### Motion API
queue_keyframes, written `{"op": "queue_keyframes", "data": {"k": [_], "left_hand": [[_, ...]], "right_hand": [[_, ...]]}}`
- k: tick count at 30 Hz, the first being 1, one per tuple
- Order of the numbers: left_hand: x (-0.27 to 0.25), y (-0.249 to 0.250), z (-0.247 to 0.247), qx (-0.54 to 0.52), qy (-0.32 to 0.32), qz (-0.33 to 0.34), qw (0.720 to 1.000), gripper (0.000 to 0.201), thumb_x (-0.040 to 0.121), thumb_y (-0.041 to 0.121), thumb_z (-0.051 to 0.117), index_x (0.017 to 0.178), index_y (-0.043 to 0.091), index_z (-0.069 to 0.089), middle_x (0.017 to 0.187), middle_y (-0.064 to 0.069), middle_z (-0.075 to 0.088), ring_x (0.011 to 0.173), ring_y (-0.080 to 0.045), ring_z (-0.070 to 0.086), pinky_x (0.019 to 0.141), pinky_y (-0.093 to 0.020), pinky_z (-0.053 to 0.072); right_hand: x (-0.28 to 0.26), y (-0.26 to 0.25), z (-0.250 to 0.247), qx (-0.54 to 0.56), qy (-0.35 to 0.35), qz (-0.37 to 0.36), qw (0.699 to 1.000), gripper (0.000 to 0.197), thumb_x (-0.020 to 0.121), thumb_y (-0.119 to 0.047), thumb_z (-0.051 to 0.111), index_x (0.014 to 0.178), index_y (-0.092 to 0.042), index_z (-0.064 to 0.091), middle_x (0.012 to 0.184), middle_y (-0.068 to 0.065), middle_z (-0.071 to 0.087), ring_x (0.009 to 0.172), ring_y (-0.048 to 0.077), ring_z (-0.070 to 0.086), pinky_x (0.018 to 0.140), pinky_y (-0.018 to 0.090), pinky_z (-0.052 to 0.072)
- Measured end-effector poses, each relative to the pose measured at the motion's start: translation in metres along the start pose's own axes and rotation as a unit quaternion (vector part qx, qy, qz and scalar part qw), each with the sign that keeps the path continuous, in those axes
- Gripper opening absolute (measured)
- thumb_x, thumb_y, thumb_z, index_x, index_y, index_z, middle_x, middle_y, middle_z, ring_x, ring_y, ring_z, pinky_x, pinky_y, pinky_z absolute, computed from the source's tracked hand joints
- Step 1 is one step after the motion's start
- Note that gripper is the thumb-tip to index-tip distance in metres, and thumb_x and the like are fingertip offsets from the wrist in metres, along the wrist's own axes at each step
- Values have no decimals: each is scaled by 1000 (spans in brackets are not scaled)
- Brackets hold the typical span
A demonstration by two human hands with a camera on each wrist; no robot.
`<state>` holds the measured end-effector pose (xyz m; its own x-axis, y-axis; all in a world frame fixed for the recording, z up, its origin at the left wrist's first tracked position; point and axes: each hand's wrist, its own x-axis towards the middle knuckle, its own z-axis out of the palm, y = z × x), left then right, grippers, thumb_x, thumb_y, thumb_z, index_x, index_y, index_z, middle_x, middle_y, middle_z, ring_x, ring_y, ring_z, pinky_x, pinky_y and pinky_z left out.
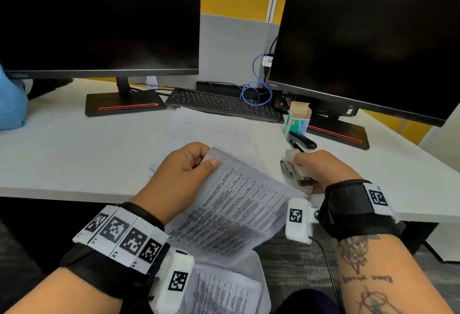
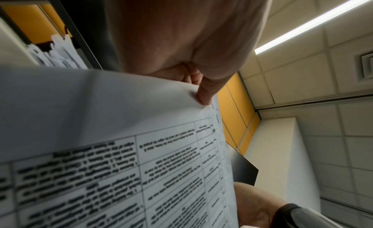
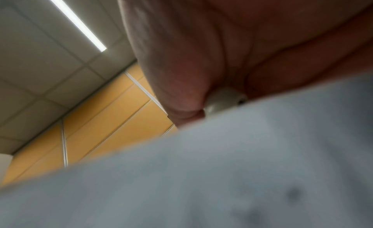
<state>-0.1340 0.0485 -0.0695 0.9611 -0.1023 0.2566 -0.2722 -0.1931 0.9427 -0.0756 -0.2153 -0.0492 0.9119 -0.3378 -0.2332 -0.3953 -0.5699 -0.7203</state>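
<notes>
- Our left hand (image 1: pixel 179 174) pinches the far corner of the printed sheets (image 1: pixel 236 209): the thumb (image 1: pixel 210 164) presses on top and the other fingers are curled together underneath.
- The sheets are off the desk (image 1: pixel 74 152) and tilted. They reach from above its near edge down towards our lap, with the table-printed side facing up.
- Our right hand (image 1: pixel 323 169) is on the desk just right of the sheets, with its fingers curled round a white stapler (image 1: pixel 295 164).
- The right wrist view shows only blurred palm, a bit of white plastic and grey paper, so we cannot tell whether the stapler touches the sheets.
- Just behind our right hand lies a black stapler (image 1: pixel 302 140). Beside it stands a green-and-white staple box (image 1: pixel 297 119) with its top open.
- More loose pages (image 1: pixel 224 137) lie flat on the desk beyond the held sheets, and another printed page (image 1: pixel 224 291) lies in our lap.
- Further back are a black keyboard (image 1: pixel 224 104), a coiled blue cable (image 1: pixel 256 92) and two dark monitors, left (image 1: pixel 99 15) and right (image 1: pixel 368 47).
</notes>
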Motion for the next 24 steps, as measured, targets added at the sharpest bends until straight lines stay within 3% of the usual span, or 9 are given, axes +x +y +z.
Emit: {"op": "queue_keyframes", "data": {"k": [3,5,6,8,10,13,17,20,24], "left_hand": [[0,-3,-1,-10,13,6,1000,9,96,12,56,92,11,64,89,-7,75,84,-23,71,75,-35,58],[1,-5,-1,-18,22,15,999,9,97,13,55,93,13,63,90,-5,75,83,-19,71,72,-29,58],[0,-5,-1,-27,25,20,999,9,97,12,54,93,13,62,90,-5,75,83,-17,71,71,-26,58],[-1,-7,0,-37,32,30,998,8,97,12,53,94,12,61,92,-3,74,85,-15,71,73,-23,57],[-3,-11,1,-35,35,42,998,7,97,12,53,98,11,60,95,-4,74,90,-17,70,79,-25,57],[-6,-17,3,-32,32,57,997,6,98,11,53,98,11,59,97,-3,73,93,-18,69,83,-28,56],[-13,-25,7,-8,4,34,999,5,98,13,54,96,13,59,90,-1,73,87,-17,70,77,-28,56],[-14,-32,3,27,-18,16,999,4,95,11,58,93,14,59,90,-5,74,85,-22,71,78,-36,57],[-13,-37,-5,166,-87,16,982,14,89,14,65,86,28,64,84,5,73,80,-11,69,77,-28,55]], "right_hand": [[-5,-7,-7,-139,29,-46,989,36,92,-38,52,111,-10,62,97,8,64,80,20,61,66,28,45],[-15,-10,-12,-172,42,-133,975,41,96,-49,47,117,-19,65,113,5,61,98,21,57,80,30,43],[-24,-12,-15,-127,31,-163,978,42,93,-55,50,117,-25,67,115,0,62,103,19,56,87,32,45],[-48,-15,-17,-24,-17,-205,978,43,82,-63,61,109,-31,71,107,-10,66,98,9,60,87,33,48],[-61,-15,-17,-58,-74,-251,963,47,70,-65,68,103,-32,73,99,-13,69,93,5,63,83,28,50],[-68,-14,-8,-166,-136,-264,940,32,72,-48,79,99,-32,74,97,-8,69,90,9,67,80,26,53],[-70,-9,12,-285,-121,-265,913,5,82,-30,75,81,-28,71,89,-1,66,81,14,63,66,25,50],[-72,-6,23,-319,-129,-255,904,13,87,-25,70,75,-25,66,76,-1,65,77,18,63,65,27,48],[-72,0,33,-357,-139,-247,890,28,90,-20,64,63,-26,58,69,-6,56,70,14,57,56,23,40]]}}
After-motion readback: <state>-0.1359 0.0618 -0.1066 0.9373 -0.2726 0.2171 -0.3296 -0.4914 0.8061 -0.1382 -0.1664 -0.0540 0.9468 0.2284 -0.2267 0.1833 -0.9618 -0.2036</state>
